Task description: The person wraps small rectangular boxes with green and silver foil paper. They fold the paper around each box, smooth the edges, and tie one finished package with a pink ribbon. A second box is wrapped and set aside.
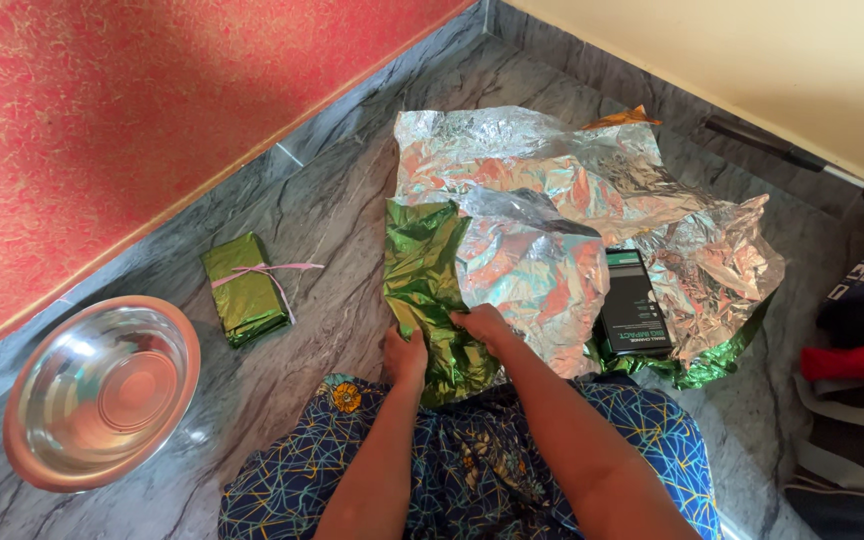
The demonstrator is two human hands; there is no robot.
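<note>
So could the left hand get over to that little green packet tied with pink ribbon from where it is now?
Probably yes. The left hand presses on the green foil sheet, and the green packet lies to its left on bare stone floor, with nothing between them. The steel bowl sits nearer the wall, out of the way.

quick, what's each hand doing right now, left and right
Left hand: pressed down on the green foil sheet; whether the fingers are closed cannot be told.
Right hand: fingers closed, pinching the green foil sheet at the edge of its silver side.
</note>
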